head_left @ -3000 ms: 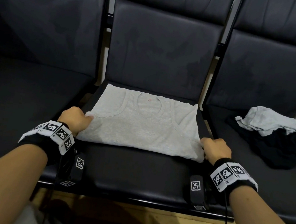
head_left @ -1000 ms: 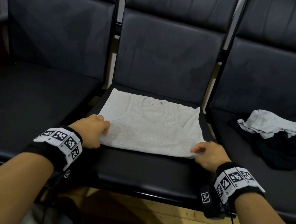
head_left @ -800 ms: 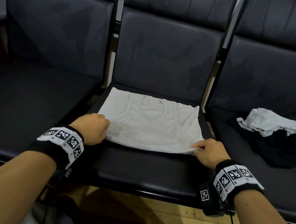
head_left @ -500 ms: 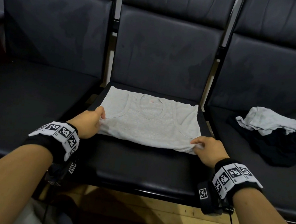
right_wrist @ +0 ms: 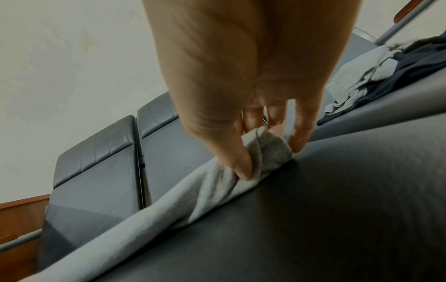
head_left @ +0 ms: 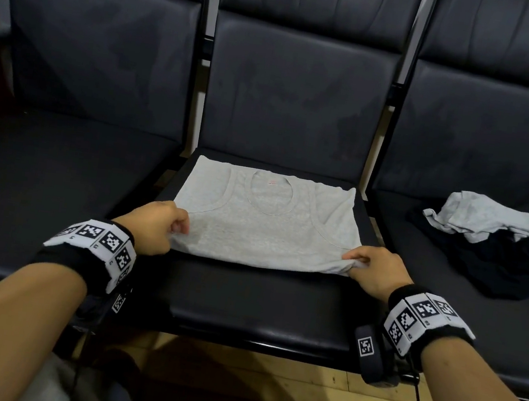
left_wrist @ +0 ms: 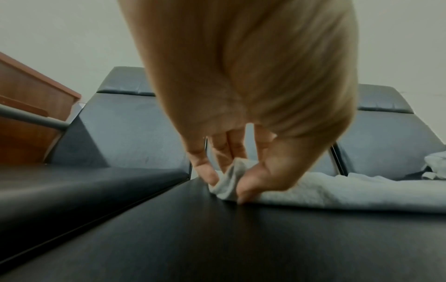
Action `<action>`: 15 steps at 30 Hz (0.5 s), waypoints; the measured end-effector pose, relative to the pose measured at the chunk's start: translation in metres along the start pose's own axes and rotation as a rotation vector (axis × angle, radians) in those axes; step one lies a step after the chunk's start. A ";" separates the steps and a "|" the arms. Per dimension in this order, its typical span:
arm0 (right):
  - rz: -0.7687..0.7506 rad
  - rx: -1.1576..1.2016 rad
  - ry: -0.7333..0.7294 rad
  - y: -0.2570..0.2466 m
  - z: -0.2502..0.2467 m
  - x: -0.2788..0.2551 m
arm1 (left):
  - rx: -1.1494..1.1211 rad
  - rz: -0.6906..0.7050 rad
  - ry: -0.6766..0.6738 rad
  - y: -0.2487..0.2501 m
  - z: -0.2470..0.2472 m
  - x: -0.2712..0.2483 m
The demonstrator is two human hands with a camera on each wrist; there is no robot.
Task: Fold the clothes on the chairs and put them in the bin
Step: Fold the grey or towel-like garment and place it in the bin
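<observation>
A light grey tank top [head_left: 263,223] lies flat on the middle chair seat [head_left: 260,300], neckline toward the backrest. My left hand [head_left: 158,226] pinches its near left corner between thumb and fingers; the left wrist view shows that corner [left_wrist: 229,183] bunched in the left hand [left_wrist: 241,171]. My right hand [head_left: 372,268] pinches the near right corner, and in the right wrist view the cloth [right_wrist: 263,152] is wrapped between thumb and fingers of the right hand [right_wrist: 265,133]. Both corners are lifted slightly off the seat. No bin is in view.
A crumpled pale grey garment [head_left: 479,217] lies on dark clothes [head_left: 500,261] on the right chair seat. The left chair seat [head_left: 44,178] holds nothing. A wooden floor [head_left: 266,379] shows below the seats. Brown wooden furniture [left_wrist: 26,106] stands left of the chairs.
Both hands slid along the near edge, took hold of the tank top's near corners and raised them a little. The top stayed on the middle seat.
</observation>
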State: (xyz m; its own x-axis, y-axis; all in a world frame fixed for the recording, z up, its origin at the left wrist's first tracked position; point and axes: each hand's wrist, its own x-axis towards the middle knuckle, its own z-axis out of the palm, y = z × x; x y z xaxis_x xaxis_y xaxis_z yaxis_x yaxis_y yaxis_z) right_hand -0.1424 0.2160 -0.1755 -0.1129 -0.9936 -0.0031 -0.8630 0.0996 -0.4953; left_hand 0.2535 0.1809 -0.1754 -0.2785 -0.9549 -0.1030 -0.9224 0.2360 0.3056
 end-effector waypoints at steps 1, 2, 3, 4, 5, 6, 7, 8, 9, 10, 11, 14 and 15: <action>0.000 0.004 0.002 0.000 0.000 0.000 | 0.021 -0.008 0.024 0.000 0.001 0.001; -0.003 0.006 0.004 -0.001 0.000 -0.001 | 0.038 -0.017 0.048 0.000 0.001 0.001; -0.004 0.006 0.003 -0.001 0.000 -0.001 | 0.048 -0.025 0.067 0.000 0.001 0.001; -0.004 0.006 0.003 -0.001 0.000 -0.002 | 0.053 -0.034 0.076 0.001 0.001 0.001; -0.003 0.006 0.004 0.000 0.000 -0.002 | 0.053 -0.043 0.080 0.001 0.001 0.002; -0.002 0.008 0.006 0.000 0.000 -0.002 | 0.047 -0.052 0.079 0.001 0.002 0.002; -0.002 0.009 0.004 0.000 0.000 -0.002 | 0.042 -0.057 0.077 0.001 0.003 0.002; -0.001 0.009 0.000 0.000 0.000 -0.002 | 0.039 -0.058 0.071 0.002 0.003 0.001; 0.002 0.008 -0.007 0.000 0.000 -0.002 | 0.033 -0.053 0.064 0.002 0.003 0.001; 0.005 0.007 -0.014 0.000 0.000 -0.002 | 0.025 -0.045 0.054 0.002 0.003 0.000; 0.007 0.007 -0.020 -0.001 -0.001 -0.002 | 0.012 -0.040 0.042 0.002 0.002 0.000; 0.015 0.011 -0.032 -0.002 -0.001 -0.001 | -0.033 -0.026 -0.003 0.003 -0.001 -0.005; 0.019 0.010 -0.037 -0.002 -0.001 -0.001 | -0.039 -0.021 -0.011 0.003 -0.001 -0.006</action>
State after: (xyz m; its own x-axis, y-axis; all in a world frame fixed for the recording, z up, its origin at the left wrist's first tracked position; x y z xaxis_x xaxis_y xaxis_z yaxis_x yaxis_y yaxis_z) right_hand -0.1409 0.2169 -0.1732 -0.1111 -0.9928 -0.0445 -0.8559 0.1183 -0.5034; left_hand 0.2522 0.1873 -0.1731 -0.2627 -0.9574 -0.1200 -0.9169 0.2090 0.3401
